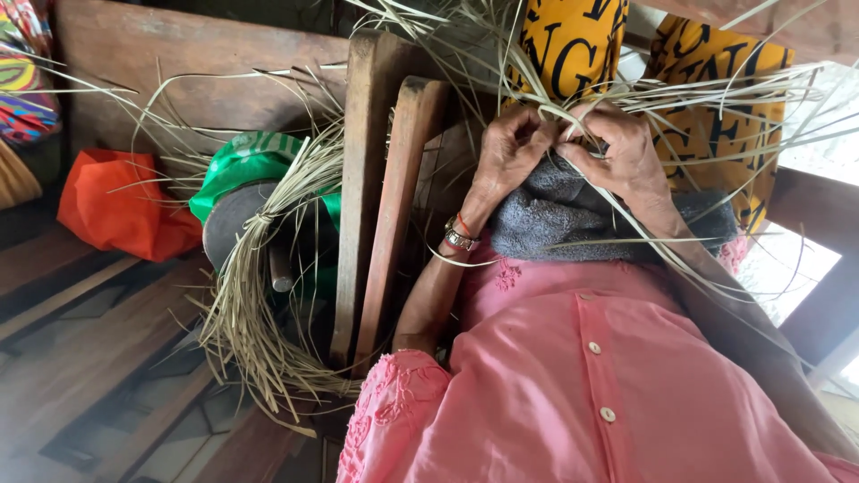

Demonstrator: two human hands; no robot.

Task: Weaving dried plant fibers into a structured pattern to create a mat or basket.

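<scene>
Left hand (512,148), right hand (617,148) both pinching my dried palm strips (716,98) together over grey towel (573,215) on lap

Wooden plank floor (80,358) bears an orange bag (116,206) and dried-straw bundle (246,313).

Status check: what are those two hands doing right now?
Left hand and right hand both pinching pale straw strips together. Grey towel underneath on lap. Loose strips fan out around; nothing blocking.
</scene>
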